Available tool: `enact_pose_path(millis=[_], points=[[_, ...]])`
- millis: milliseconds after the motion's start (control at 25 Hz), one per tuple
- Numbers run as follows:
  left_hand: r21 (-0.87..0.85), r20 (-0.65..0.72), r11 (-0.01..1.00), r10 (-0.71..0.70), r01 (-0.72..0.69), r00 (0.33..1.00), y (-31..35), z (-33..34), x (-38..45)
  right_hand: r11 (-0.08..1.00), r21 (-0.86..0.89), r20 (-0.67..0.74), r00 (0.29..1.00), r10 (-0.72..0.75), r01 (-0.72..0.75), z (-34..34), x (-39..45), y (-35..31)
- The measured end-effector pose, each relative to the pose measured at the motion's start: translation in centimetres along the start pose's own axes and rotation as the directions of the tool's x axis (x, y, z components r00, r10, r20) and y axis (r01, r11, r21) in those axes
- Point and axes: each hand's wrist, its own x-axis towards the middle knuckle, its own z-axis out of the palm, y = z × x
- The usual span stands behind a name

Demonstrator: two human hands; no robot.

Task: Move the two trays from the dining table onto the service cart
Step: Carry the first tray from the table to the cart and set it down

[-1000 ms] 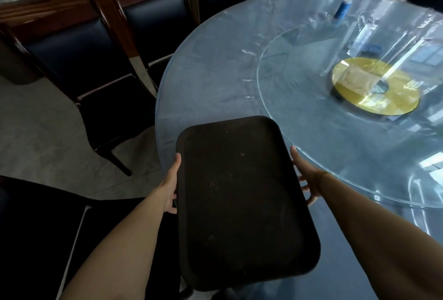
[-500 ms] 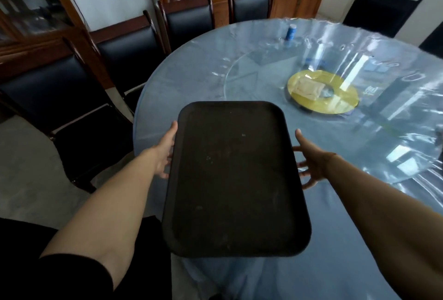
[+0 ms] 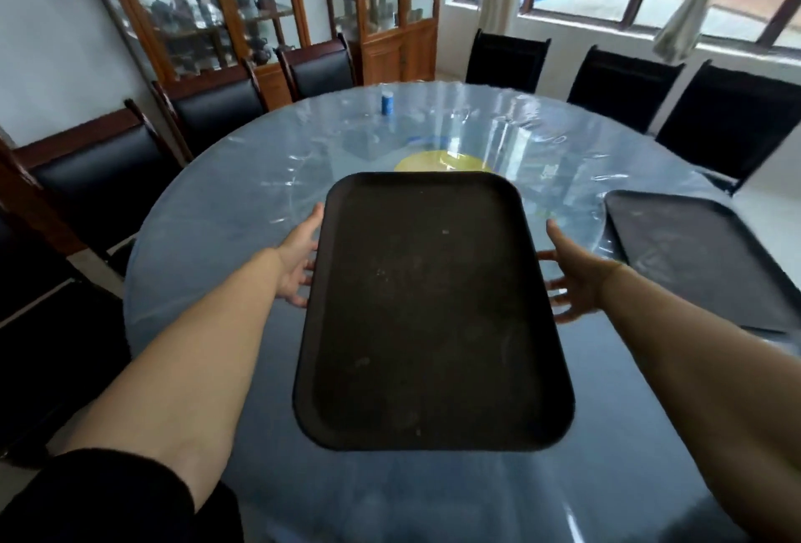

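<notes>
You held the tray (image 3: 433, 308) above the table (image 3: 208, 239), left hand (image 3: 299, 258) and right hand (image 3: 572, 278) on its long edges, fingers spread underneath. It looked stiff, light, smooth-rimmed: grip mid-edge.

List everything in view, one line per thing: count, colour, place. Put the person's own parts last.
held tray: 1, dark brown, lifted over the table's near side
second tray: 1, dark brown, lying on the table at right
dining table: 1, round, grey-blue under clear plastic
yellow disc: 1, table centre, partly hidden
small container: 1, blue, far side of table
chairs: several, black, around table
display cabinets: wooden, glass-fronted, back wall
left hand: on held tray's left edge
right hand: on its right edge
</notes>
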Motion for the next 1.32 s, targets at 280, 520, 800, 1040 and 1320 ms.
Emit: enact_pose_path(millis=[280, 520, 800, 1040, 1320], points=[[0.172, 0.176, 0.980, 0.070, -0.101, 0.982, 2.8, 13.8, -3.2, 0.985, 0.166, -0.138, 0.990, -0.022, 0.045, -12.9, -8.0, 7.5], [0.317, 0.366, 0.923, 0.092, -0.217, 0.926, 4.3, 27.8, -6.8, 0.936, 0.334, -0.317, 0.948, 0.002, 0.110, -23.4, -16.3, 16.3], [0.425, 0.580, 0.833, 0.052, -0.356, 0.813, 3.8, 44.6, -12.2, 0.855, 0.482, -0.532, 0.839, 0.112, 0.191, -31.5, -27.3, 27.5], [0.489, 0.734, 0.739, -0.061, -0.464, 0.677, 2.3, 57.5, -16.8, 0.747, 0.609, -0.638, 0.725, 0.261, 0.267, -34.3, -35.6, 36.1], [0.523, 0.837, 0.602, -0.227, -0.604, 0.499, 0.7, 70.8, -20.6, 0.598, 0.697, -0.700, 0.554, 0.451, 0.395, -34.5, -42.5, 42.7]])
